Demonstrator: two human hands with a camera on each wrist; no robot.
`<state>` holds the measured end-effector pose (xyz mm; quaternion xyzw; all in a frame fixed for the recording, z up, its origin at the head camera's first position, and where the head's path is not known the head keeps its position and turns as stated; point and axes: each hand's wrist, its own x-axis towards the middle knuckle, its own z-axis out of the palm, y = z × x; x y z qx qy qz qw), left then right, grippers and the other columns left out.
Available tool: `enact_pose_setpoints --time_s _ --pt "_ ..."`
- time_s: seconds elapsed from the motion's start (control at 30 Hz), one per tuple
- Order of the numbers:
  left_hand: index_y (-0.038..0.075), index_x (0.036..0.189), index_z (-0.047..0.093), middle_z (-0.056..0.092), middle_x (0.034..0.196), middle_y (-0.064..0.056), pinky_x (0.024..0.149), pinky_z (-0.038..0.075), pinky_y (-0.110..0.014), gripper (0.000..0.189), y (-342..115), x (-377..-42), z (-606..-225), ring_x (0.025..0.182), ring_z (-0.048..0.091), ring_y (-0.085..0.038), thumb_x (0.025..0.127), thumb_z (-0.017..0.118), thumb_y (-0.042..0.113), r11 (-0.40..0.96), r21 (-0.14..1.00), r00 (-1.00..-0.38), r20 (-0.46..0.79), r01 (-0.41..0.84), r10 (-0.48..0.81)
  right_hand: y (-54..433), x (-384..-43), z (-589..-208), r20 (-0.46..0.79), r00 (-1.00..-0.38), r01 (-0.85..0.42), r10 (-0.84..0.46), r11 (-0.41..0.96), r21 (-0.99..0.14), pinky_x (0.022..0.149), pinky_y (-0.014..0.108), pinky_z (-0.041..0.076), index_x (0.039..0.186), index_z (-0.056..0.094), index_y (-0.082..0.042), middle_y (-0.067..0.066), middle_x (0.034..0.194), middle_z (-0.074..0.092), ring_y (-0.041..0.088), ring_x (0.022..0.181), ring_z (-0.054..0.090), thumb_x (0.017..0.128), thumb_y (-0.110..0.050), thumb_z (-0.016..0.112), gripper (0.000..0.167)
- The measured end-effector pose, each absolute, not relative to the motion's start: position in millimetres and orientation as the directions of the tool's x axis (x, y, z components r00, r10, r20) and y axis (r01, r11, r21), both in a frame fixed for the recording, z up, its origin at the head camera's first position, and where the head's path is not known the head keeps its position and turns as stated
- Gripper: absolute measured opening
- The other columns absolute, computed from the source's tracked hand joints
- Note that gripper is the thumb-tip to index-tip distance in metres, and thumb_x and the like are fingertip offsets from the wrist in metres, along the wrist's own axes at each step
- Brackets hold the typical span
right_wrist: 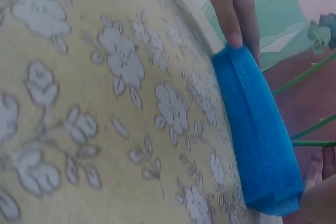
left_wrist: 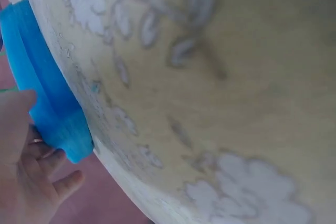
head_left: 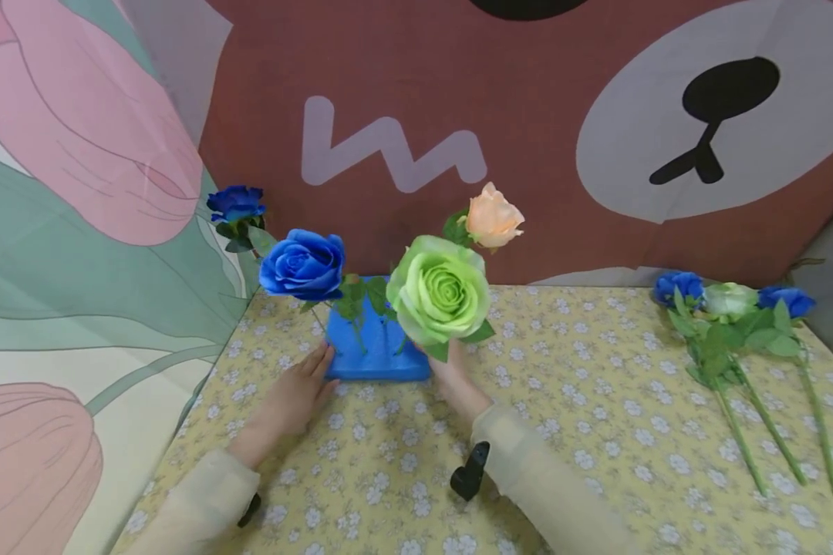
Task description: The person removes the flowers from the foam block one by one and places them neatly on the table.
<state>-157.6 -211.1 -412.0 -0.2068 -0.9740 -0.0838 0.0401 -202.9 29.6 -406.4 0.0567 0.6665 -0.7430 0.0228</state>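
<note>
A blue foam block (head_left: 378, 362) lies on the flowered cloth, with artificial roses standing up from it. A bright blue rose (head_left: 302, 266) leans left, a darker blue rose (head_left: 237, 203) stands behind it, and a large green rose (head_left: 439, 290) and a peach rose (head_left: 496, 216) rise on the right. My left hand (head_left: 296, 395) rests against the block's left end, fingers extended along its side and thumb near the front corner. At the right end is my right hand (head_left: 453, 376), its fingers mostly hidden by the green rose; in the right wrist view, fingertips (right_wrist: 315, 167) show close to a green stem (right_wrist: 315, 143).
At the right of the table lie two blue roses (head_left: 679, 288) and a white rose (head_left: 730, 299), their long stems pointing toward the near side. A brown bear-print backdrop (head_left: 527, 139) rises behind the table (head_left: 583, 401), and a tulip-print panel (head_left: 76, 308) stands at its left.
</note>
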Motion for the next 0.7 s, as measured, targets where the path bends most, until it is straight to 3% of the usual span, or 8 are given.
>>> enact_pose_setpoints --time_s 0.1,0.23,0.43,0.6,0.7 --pt "-0.01 0.138 0.043 0.044 0.143 -0.029 0.099 0.047 -0.05 0.056 -213.4 -158.8 -416.1 0.125 0.051 -0.042 0.094 0.06 0.021 0.863 0.114 -0.86 0.22 0.492 0.461 33.0 -206.4 -407.9 -0.071 -0.997 0.065 0.034 -0.16 -0.985 0.107 0.04 0.043 0.118 0.06 -0.007 0.007 0.117 0.067 0.02 0.112 0.061 0.089 -0.009 0.066 0.03" --pt "-0.009 0.134 0.05 0.05 0.137 -0.027 0.096 0.051 -0.047 0.055 -216.5 -163.1 -420.8 0.121 0.056 -0.04 0.09 0.066 0.021 0.833 0.088 -0.81 0.305 0.547 0.5 36.9 -210.9 -411.0 -0.071 -0.997 0.068 0.011 -0.185 -0.98 0.106 0.037 0.043 0.104 0.064 -0.007 0.008 0.116 0.069 0.011 0.105 0.063 0.089 -0.008 0.066 0.015" --pt "-0.005 0.144 0.038 0.038 0.148 -0.025 0.104 0.043 -0.054 0.064 -218.5 -167.1 -420.6 0.132 0.044 -0.044 0.094 0.061 0.028 0.858 0.156 -0.866 0.201 0.49 0.458 41.9 -215.7 -414.2 -0.022 -0.998 0.032 -0.064 -0.159 -0.987 0.108 0.04 0.04 0.121 0.059 -0.003 0.009 0.115 0.065 0.008 0.102 0.059 0.092 -0.009 0.063 0.03" --pt "-0.002 0.149 0.028 0.026 0.156 -0.022 0.108 0.036 -0.059 0.071 -218.8 -169.0 -419.1 0.14 0.033 -0.042 0.095 0.058 0.033 0.888 0.18 -0.906 0.094 0.424 0.413 42.5 -215.7 -415.3 -0.021 -0.994 0.038 -0.11 -0.152 -0.988 0.104 0.04 0.042 0.124 0.056 -0.004 0.002 0.11 0.064 0.006 0.099 0.057 0.093 -0.009 0.06 0.031" --pt "-0.001 0.15 0.023 0.021 0.158 -0.02 0.109 0.034 -0.059 0.073 -219.3 -169.2 -418.8 0.142 0.029 -0.04 0.096 0.056 0.035 0.898 0.186 -0.917 0.048 0.399 0.397 41.3 -214.7 -415.6 -0.033 -0.991 0.054 -0.131 -0.163 -0.985 0.107 0.041 0.04 0.128 0.054 -0.006 0.012 0.118 0.062 0.009 0.105 0.058 0.095 -0.01 0.058 0.034"
